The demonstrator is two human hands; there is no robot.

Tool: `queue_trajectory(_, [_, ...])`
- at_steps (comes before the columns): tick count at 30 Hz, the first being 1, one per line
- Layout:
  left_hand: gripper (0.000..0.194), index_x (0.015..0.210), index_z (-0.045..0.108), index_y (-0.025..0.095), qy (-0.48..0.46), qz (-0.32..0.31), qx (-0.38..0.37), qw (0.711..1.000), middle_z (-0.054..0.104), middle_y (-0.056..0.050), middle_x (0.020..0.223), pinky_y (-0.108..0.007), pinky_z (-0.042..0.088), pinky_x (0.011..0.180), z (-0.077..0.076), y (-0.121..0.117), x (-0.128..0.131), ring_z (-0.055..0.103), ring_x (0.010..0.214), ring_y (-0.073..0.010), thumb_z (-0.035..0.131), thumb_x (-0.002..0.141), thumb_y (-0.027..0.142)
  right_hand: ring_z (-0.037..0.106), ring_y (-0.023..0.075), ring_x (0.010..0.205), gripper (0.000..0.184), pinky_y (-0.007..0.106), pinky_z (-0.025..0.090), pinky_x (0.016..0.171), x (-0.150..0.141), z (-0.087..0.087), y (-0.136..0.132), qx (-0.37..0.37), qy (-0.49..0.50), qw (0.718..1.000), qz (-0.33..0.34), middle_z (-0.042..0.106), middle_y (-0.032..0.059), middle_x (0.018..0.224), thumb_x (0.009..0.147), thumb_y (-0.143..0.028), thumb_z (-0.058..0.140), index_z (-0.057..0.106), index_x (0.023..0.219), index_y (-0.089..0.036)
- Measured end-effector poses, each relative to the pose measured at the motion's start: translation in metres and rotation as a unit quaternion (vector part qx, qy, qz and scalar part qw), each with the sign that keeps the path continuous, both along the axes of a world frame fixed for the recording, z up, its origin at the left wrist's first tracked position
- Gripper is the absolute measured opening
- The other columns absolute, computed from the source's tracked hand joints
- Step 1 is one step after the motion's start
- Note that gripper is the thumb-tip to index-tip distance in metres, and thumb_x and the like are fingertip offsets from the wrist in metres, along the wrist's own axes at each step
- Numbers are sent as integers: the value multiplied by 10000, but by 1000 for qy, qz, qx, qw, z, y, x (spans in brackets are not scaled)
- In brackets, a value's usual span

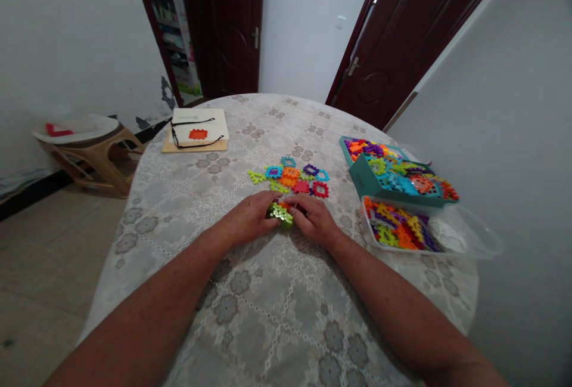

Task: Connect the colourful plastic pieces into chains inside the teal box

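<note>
Both my hands meet at the middle of the round table (268, 315). My left hand (250, 217) and my right hand (315, 217) are closed around a small cluster of green and orange plastic building pieces (280, 213), fingers curled on either side of it. Just beyond the hands lies a flat spread of joined and loose pieces (292, 176) in green, blue, orange, purple and red.
A teal box (393, 175) and a clear plastic tray (402, 229) full of coloured pieces stand at the right. A tan board with a white sheet, a black cord and an orange piece (196, 130) lies at the far left. A low stool (89, 148) stands beside the table.
</note>
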State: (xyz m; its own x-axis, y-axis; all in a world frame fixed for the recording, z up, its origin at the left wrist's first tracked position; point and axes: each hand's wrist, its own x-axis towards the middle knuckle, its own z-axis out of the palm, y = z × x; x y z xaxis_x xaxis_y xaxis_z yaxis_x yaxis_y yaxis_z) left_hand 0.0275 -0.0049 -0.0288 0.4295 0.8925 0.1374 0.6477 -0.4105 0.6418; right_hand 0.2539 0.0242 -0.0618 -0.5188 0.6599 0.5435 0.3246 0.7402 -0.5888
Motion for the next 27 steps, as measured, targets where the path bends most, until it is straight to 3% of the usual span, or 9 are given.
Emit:
queue_trajectory(3, [427,1342,644,271,-6,-24,-2,1000,734,-87,1289,-400,492,985,0,1,0,669,1132,-259,662,916,237,738,206,1054,295,368,578,963,-1,3,-1,-53,-11,998,17,788,59,1170,1038,-247,512,717,1250,-248])
queue_trajectory(5, [395,1315,663,276,4,-34,-11,999,746,-80,1254,-402,491,973,-1,1,-1,671,1114,-262,648,922,247,736,206,1044,336,373,581,967,1,3,1,-57,-13,998,-18,788,55,1153,1040,-238,472,699,1288,-249])
queue_trajectory(8, [291,1210,693,263,29,-24,-14,999,759,-80,1132,-382,488,910,-2,3,-2,671,1033,-258,649,922,278,678,244,1162,357,428,532,1062,7,-2,10,14,-29,985,-170,751,103,1218,1014,-203,458,697,1278,-219])
queue_trajectory(11, [289,1212,677,254,36,-17,-12,999,750,-82,1108,-361,475,866,-2,3,-2,663,981,-245,655,928,304,521,346,1373,410,541,434,1152,17,-11,22,62,-124,934,-329,614,193,1456,962,-218,559,667,1354,-166])
queue_trajectory(13, [297,1223,668,246,34,-14,-10,999,745,-80,1111,-354,467,851,0,3,-1,659,963,-239,648,933,307,488,393,1375,459,574,437,1115,24,-17,28,42,-197,902,-382,572,223,1491,954,-261,613,646,1400,-160])
queue_trajectory(19, [277,1195,683,248,33,-17,-4,999,740,-67,1073,-346,454,836,-3,4,-3,653,940,-234,646,942,351,569,367,1192,389,499,495,968,33,-20,35,-8,-267,872,-409,658,187,1306,998,-330,617,665,1364,-209])
queue_trajectory(27, [290,1194,687,265,30,-19,7,999,757,-80,1150,-404,500,944,-9,10,-5,682,1041,-275,629,936,384,612,278,1065,242,401,488,971,39,-12,42,-12,-217,869,-445,693,156,1106,1087,-278,469,677,1114,-157])
